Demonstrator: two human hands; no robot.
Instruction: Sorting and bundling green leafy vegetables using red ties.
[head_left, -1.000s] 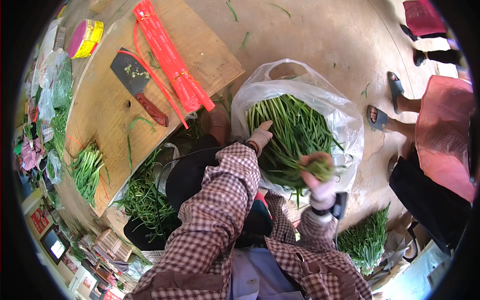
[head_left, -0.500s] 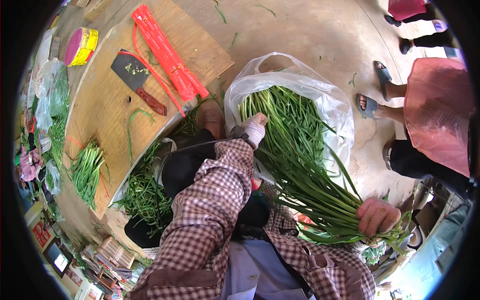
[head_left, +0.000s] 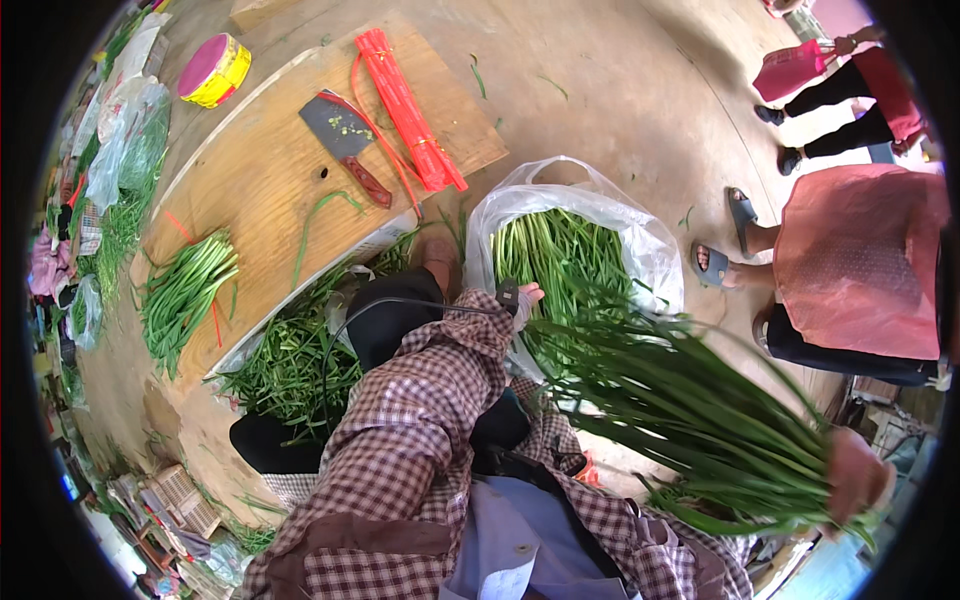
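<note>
Right hand (head_left: 858,478): at the lower right, you clasp the long, dark-green leafy bunch (head_left: 700,420) by its stem ends; an even squeeze should stop stalks slipping.
Left hand (head_left: 529,296): mid-frame, by the lower left of the translucent white plastic bag (head_left: 655,285) (what it grips, you cannot tell).
Leaf tips (head_left: 610,365): they trail across the bag's lower rim; lift them past it.
Right side: the person in the shiny pink apron (head_left: 850,260) stands near; keep your swing short.
</note>
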